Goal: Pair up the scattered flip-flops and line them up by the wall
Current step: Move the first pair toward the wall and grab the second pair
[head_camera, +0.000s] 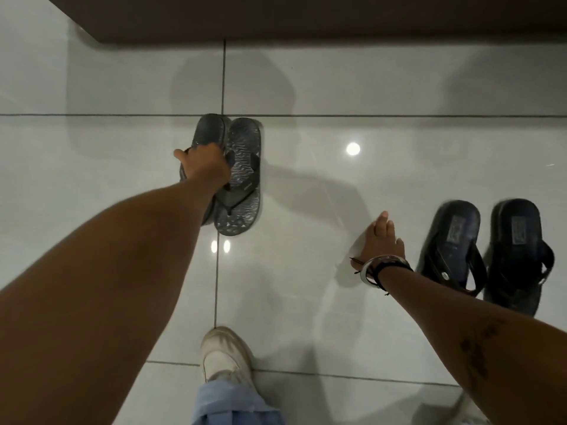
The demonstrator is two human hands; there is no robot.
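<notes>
Two grey patterned flip-flops (237,176) sit side by side at centre frame, touching, on the glossy tiled floor (337,87). The left hand (204,162) is clamped over the left one of the pair, fingers curled around its edge. At three o'clock, a dark blue pair (484,256) lies together. Between the pairs hangs the right hand (380,240), fingers loosely extended, holding nothing. At twelve o'clock runs the brown wall base (306,16). At six o'clock, a white shoe (225,354).

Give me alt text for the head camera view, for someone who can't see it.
A person's left hand grips one grey patterned flip-flop beside its mate on glossy white floor tiles. The open right hand hovers near a dark navy flip-flop pair.
</notes>
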